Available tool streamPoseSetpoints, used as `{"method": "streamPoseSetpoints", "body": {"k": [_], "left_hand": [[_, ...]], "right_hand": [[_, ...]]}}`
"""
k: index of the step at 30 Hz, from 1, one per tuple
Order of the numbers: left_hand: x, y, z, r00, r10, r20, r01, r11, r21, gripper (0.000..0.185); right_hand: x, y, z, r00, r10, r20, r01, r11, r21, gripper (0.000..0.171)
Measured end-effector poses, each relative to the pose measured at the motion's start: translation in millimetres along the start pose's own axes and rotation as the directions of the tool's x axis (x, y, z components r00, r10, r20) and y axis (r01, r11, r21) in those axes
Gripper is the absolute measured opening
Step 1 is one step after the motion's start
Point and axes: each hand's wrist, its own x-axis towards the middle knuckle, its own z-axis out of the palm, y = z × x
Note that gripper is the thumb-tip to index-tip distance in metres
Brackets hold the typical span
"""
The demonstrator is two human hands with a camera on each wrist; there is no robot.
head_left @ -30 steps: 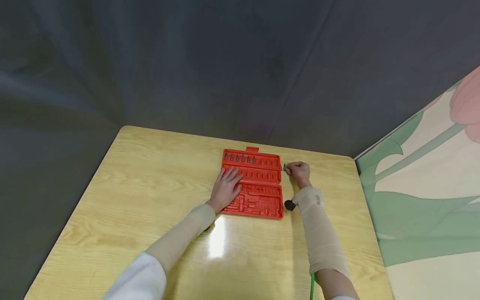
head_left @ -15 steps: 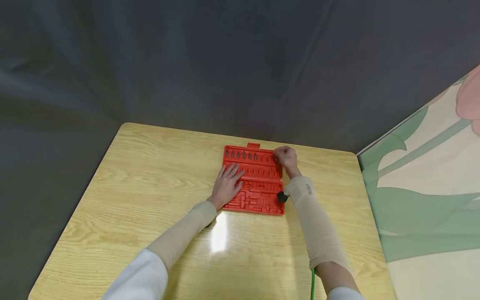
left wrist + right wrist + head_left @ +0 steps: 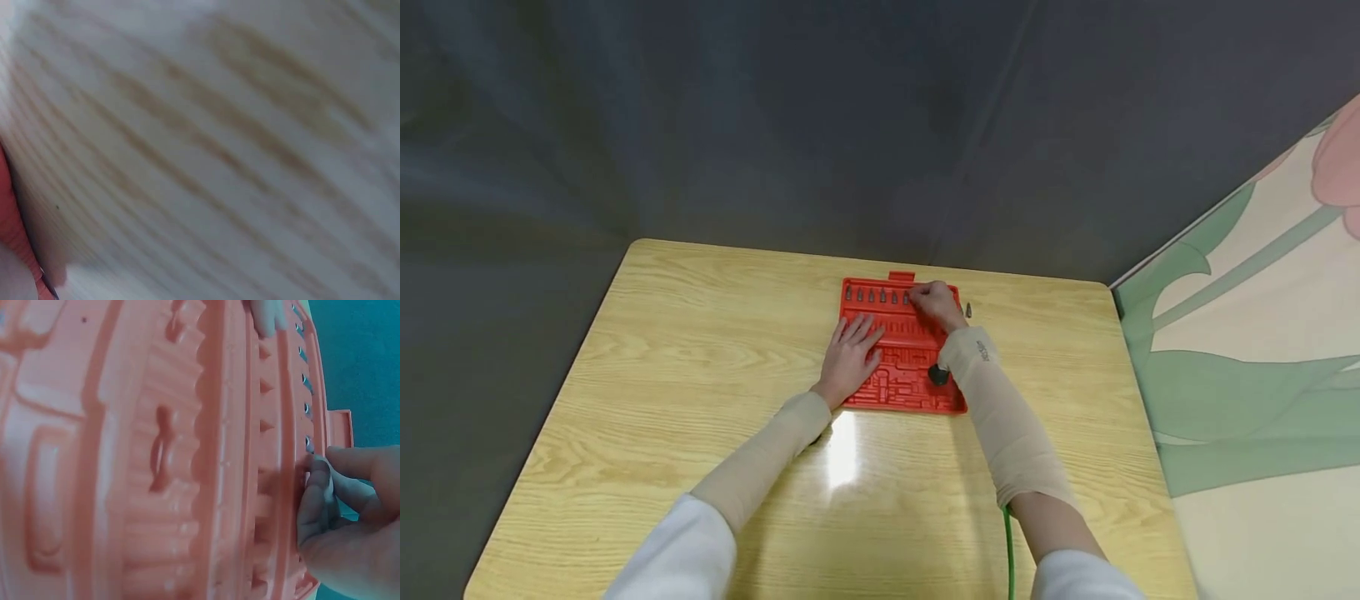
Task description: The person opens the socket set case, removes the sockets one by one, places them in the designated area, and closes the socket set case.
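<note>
R hand point(image 3: 934, 302) moved from table onto red case point(image 3: 901, 392) top row.

Overhead glare on the glossy table point(image 3: 842, 454); left wrist view blurred.

This looks like a staged recording corner rather than a lived-in room. Dark grey fabric backdrops point(image 3: 820, 125) hang behind a bare, glossy wood-grain desk point(image 3: 685, 375), and a wall painted with a large flower mural point(image 3: 1262, 333) stands at the right.
</note>
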Motion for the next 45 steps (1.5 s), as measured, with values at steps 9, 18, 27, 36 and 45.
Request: {"method": "streamPoseSetpoints", "body": {"k": [9,18,27,36,45], "left_hand": [[-4.4,-5.2,-2.1,1.0,-0.02,0.003,0.02,1.0,-0.002,0.044],[-8.3,-3.8,-3.1,0.999,-0.032,0.008,0.032,0.999,0.004,0.045],[-9.9,-1.8,0.6,1.0,-0.016,0.006,0.016,1.0,0.023,0.044],[-10.3,-2.9,3.3,1.0,-0.017,-0.017,0.017,1.0,0.004,0.043],[-11.6,-5.6,5.1,0.998,-0.007,-0.055,0.008,1.0,0.002,0.042]], "right_hand": [[4,-5,4,0.991,0.098,0.087,-0.11,0.983,0.149,0.034],[4,-5,16,0.993,0.119,0.002,-0.118,0.975,0.188,0.028],[4,2,22,0.991,0.103,-0.084,-0.083,0.973,0.215,0.022],[4,3,18,0.992,0.099,-0.084,-0.069,0.949,0.307,0.027],[1,-2,15,0.989,0.142,-0.05,-0.124,0.956,0.266,0.03]]}}
